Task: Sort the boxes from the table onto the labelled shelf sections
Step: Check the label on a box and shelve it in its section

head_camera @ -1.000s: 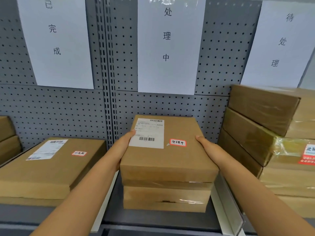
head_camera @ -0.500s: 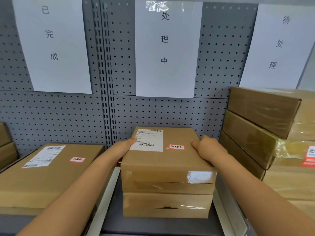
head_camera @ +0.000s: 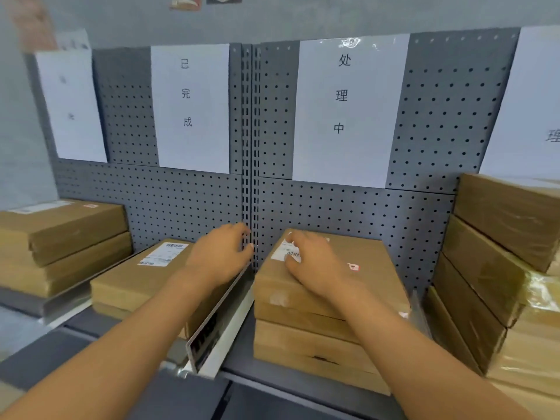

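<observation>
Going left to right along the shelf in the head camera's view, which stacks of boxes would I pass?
Two-box stack at the far left → low stack under the 已完成 sign → white divider → stack under the 处理中 sign → tall stack at the right.

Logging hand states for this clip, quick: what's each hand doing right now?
Left hand: open, holding nothing, above the shelf divider.
Right hand: open, fingers relaxed over the top box, no grip visible.

Head view — close, down toward shelf (head_camera: pixel 272 371)
</observation>
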`<act>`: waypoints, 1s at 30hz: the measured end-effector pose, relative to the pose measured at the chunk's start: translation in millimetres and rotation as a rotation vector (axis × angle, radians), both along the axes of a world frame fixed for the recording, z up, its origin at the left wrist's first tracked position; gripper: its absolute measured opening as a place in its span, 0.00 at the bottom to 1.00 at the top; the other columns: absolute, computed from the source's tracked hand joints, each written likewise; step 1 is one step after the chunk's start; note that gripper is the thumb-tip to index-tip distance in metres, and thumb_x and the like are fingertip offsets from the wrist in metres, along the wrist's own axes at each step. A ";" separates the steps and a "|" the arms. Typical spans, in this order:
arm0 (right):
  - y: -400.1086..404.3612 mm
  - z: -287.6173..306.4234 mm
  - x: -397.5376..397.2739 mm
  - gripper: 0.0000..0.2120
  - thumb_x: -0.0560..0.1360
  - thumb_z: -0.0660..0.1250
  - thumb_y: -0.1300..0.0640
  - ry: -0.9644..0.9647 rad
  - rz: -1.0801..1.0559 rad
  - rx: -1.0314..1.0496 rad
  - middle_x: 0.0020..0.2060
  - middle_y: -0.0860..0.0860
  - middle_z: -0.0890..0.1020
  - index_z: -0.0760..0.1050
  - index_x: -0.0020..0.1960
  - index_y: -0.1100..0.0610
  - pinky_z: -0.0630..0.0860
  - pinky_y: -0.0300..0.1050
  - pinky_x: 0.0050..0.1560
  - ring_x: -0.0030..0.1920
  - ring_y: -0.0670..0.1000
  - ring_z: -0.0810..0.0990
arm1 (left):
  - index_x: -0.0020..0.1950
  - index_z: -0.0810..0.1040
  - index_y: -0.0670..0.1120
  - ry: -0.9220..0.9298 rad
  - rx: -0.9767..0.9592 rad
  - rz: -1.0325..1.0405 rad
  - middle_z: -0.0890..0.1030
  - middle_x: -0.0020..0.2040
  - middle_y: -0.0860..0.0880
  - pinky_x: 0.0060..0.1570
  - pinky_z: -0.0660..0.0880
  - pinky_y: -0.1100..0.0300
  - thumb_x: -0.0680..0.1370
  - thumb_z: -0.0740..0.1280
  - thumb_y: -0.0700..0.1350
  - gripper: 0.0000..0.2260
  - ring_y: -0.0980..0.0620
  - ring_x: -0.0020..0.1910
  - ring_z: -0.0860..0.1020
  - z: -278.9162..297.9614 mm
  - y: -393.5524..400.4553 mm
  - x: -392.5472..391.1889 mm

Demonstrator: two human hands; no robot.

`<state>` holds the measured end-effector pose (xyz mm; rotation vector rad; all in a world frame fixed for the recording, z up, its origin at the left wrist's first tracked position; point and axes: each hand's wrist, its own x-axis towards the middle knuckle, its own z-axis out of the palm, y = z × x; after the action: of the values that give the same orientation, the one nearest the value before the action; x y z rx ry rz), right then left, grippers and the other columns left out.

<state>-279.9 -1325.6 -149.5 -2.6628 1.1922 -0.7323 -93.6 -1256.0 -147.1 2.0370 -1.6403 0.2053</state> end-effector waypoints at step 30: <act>322.1 -14.9 555.6 0.22 0.81 0.60 0.53 0.038 0.746 -0.156 0.65 0.53 0.75 0.66 0.74 0.54 0.71 0.49 0.58 0.64 0.56 0.72 | 0.75 0.65 0.49 -0.297 0.201 0.911 0.75 0.66 0.47 0.60 0.71 0.52 0.82 0.58 0.53 0.22 0.44 0.64 0.73 -11.0 480.4 445.2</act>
<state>275.7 -1003.5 -164.4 -2.9188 0.0853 -0.6440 351.6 -775.6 -158.1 2.8923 -0.7659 0.6998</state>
